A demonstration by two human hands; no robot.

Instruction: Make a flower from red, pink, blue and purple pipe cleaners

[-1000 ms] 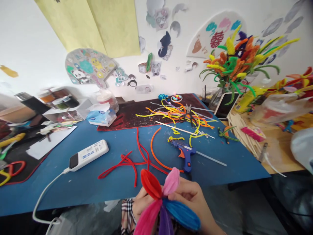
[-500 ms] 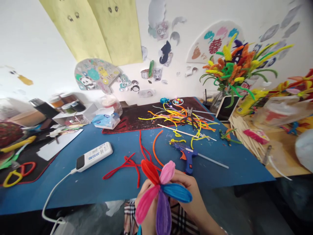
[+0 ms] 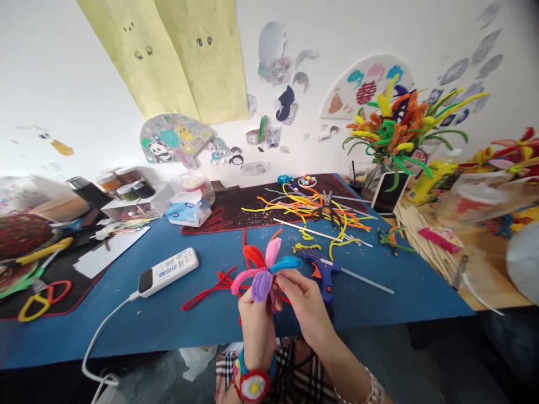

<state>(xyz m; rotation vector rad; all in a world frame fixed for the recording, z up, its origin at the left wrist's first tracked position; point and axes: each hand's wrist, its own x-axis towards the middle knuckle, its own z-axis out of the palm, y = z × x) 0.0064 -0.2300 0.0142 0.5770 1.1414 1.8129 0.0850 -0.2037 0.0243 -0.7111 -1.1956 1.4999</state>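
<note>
A flower of fuzzy loops point(image 3: 263, 273), with red, pink, blue, purple and magenta petals, is held up over the front of the blue table point(image 3: 168, 320). My left hand point(image 3: 256, 320) is closed round its underside, partly hidden by the petals. Thumb and fingers of my right hand point(image 3: 301, 294) pinch it below the blue petal. Red fuzzy stems point(image 3: 214, 286) lie behind and to the left. Just right of the hands rests a blue glue gun point(image 3: 324, 272) with a clear glue stick in it.
Yellow and orange stems and pliers point(image 3: 326, 205) lie on a dark mat point(image 3: 206, 216). A white power bank point(image 3: 168, 272) and scissors point(image 3: 44, 297) are at left. A vase of fuzzy flowers point(image 3: 396, 123) and a phone point(image 3: 388, 193) stand at back right.
The flower has moved up and away from me and tilted, so its petals look shorter. Both hands have risen with it, and my left wrist with its flower bracelet now shows.
</note>
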